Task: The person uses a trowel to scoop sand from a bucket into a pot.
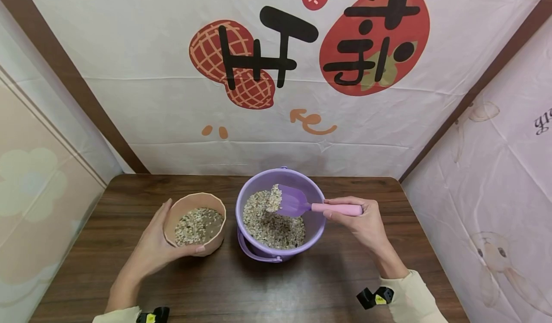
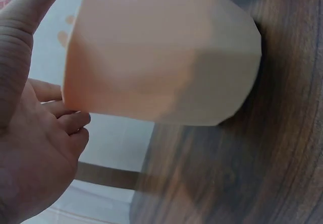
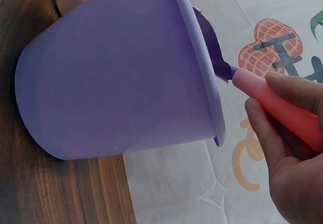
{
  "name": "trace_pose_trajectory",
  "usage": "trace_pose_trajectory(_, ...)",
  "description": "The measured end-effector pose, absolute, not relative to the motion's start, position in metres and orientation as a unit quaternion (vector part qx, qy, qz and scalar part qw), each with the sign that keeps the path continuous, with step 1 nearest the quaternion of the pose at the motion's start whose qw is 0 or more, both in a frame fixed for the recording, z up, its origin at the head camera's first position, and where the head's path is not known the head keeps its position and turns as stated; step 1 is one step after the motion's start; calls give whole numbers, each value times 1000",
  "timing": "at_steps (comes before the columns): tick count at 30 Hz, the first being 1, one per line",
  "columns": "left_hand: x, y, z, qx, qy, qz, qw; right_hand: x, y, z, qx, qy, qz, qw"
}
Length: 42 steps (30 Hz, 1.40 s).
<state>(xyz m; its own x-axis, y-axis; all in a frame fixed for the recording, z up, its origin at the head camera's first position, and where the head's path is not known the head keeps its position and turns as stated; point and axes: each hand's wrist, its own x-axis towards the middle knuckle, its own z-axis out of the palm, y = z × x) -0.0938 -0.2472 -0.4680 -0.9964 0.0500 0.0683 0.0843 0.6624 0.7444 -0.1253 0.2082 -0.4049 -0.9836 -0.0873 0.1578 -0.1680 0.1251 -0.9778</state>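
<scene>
My right hand [image 1: 362,222] grips the pink handle of a small shovel [image 1: 295,203], thumb and fingers pinching it. Its purple blade is over the inside of a purple bucket [image 1: 316,227], with some pale gravel at its tip. Mixed gravel [image 1: 273,227] lies inside the bucket. To the left, a peach faceted pot [image 1: 214,246] stands on the table with similar gravel [image 1: 194,227] covering part of its bottom. My left hand [image 1: 161,241] holds this pot by the rim, thumb at the front and fingers round the far left side. The right wrist view shows the shovel's handle [image 3: 277,103] beyond the bucket rim.
The brown wooden table [image 1: 310,289] ends at a printed white cloth [image 1: 172,121] at the back. More printed cloth hangs on both sides. The bucket's handle [image 1: 254,256] hangs down at its front left, in the gap beside the pot.
</scene>
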Motion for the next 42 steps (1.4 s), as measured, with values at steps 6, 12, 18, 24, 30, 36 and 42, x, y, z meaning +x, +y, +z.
trace_pose_trajectory(6,-93,-251,-477,-33,-914,-404,23,-125,207,-404,91,-746,659,32)
trace_pose_trajectory(12,-94,-253,-481,-30,-911,-409,36,-125,203,-402,94,-740,665,25)
trace_pose_trajectory(18,-95,-253,-483,-25,-910,-412,36,-128,188,-399,102,-749,655,26)
trace_pose_trajectory(24,-95,-253,-484,-23,-910,-413,34,-133,160,-394,127,-748,651,13)
trace_pose_trajectory(30,-95,-253,-483,-16,-913,-406,25,-138,127,-392,145,-735,662,-10)
trace_pose_trajectory(36,-95,-253,-484,-16,-914,-404,24,-145,102,-394,151,-739,656,-26)
trace_pose_trajectory(42,-94,-253,-484,-18,-914,-404,25,-150,86,-394,159,-736,657,-28)
